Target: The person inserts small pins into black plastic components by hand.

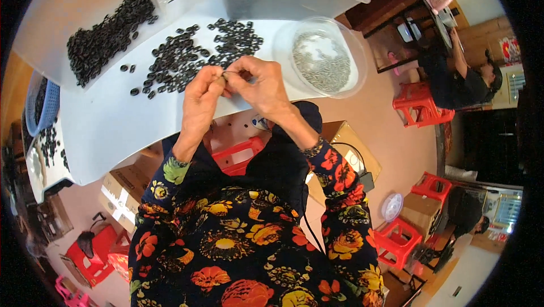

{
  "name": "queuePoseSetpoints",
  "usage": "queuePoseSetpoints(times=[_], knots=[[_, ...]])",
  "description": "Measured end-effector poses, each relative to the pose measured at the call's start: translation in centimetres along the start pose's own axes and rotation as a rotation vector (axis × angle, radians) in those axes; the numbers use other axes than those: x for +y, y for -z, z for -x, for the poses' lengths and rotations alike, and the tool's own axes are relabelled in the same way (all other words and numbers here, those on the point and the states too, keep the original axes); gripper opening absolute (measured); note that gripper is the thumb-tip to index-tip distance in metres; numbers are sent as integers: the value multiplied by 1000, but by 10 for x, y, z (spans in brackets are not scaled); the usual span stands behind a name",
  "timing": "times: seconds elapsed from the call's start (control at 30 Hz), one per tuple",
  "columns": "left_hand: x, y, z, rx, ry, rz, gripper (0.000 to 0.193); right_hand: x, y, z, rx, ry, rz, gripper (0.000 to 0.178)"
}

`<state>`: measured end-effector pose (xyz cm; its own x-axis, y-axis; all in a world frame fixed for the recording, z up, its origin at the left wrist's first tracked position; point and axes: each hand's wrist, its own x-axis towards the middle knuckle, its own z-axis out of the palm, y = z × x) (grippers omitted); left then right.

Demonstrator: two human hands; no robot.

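Observation:
My left hand [203,92] and my right hand [262,85] meet above the front edge of the white table [107,134]. The fingertips of both are pinched together. A small dark piece [226,73] shows between them, mostly covered by the fingers; what the right fingertips grip is too small to tell. Just beyond my hands lie loose piles of small black oval plastic pieces [177,57]. To the right, a round clear tub [355,83] holds many thin silvery metal pins [323,69].
A large clear bin [283,5] of black pieces stands at the back. Further left, more black pieces [110,37] fill a translucent tray, beside a blue basket [50,103]. Red stools [419,103] and cardboard boxes [354,151] stand around. Another person [456,80] sits at the right.

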<state>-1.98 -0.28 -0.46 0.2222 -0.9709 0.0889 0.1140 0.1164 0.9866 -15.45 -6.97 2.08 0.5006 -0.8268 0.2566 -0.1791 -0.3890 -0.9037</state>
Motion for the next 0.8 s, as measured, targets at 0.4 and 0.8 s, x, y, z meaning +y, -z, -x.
queuePoseSetpoints(times=[0.4, 0.8], knots=[[2, -1, 1, -28, 54, 41, 13, 7, 116, -28, 160, 111, 576, 10], [5, -4, 2, -56, 62, -75, 13, 50, 156, -36, -91, 130, 853, 10]])
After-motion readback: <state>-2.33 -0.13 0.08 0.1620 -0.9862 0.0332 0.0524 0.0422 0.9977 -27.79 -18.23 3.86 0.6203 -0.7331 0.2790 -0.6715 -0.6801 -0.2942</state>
